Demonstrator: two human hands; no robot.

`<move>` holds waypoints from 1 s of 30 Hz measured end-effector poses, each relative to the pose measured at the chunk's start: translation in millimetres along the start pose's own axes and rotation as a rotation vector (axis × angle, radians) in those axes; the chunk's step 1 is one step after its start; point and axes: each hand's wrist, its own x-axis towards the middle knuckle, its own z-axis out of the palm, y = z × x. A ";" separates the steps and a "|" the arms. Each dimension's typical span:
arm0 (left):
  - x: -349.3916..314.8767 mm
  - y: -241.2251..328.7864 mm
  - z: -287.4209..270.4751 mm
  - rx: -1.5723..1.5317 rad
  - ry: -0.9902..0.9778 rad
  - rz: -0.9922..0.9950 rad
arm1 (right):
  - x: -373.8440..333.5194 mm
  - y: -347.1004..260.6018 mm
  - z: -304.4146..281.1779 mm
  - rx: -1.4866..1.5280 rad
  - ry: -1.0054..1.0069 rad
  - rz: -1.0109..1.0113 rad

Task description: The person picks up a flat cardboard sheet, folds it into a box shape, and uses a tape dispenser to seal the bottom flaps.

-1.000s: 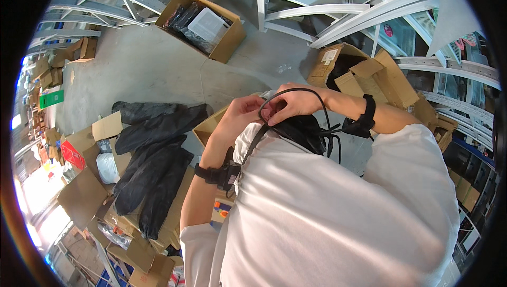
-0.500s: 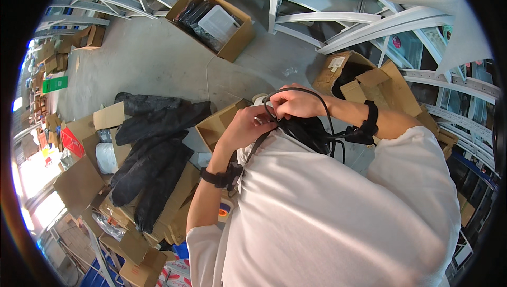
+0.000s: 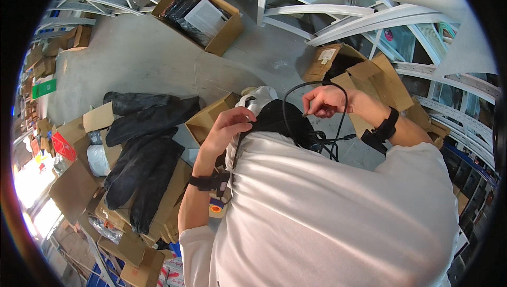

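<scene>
At the front of my white shirt lies a black pouch-like item. A thin dark strap runs down from its left side. My left hand is at that side, thumb and forefinger pinched at the strap's upper end. To the right and apart from it, my right hand is closed in a pinch near a small thing at its fingertips, too small to name. A black cable loops around in front of the right hand and bunches beside the pouch. Black bands circle both wrists.
An open carton with dark packages and a white lid stands ahead. Dark bundles lie over open boxes at left. More open cartons stand at right under white metal shelving. Below me is a white shoe.
My hands, together at the pouch before, have parted: the right moved right and the left shifted slightly left. More of the black pouch shows between them. The view has shifted a little.
</scene>
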 end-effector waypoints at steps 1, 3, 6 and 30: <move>-1.5 -1.6 -1.8 -0.031 -0.003 -0.028 | 0.3 4.6 -0.9 0.005 0.005 0.004; -1.8 -3.1 -0.4 -0.046 -0.008 -0.039 | 7.4 18.0 -4.5 0.071 -0.146 0.033; -1.0 -3.5 -0.6 -0.073 -0.029 -0.049 | 8.0 21.4 -2.5 -0.009 -0.164 0.016; 4.9 7.6 21.0 0.335 -0.180 -0.008 | -156.3 -199.1 -7.2 -0.595 0.402 -0.555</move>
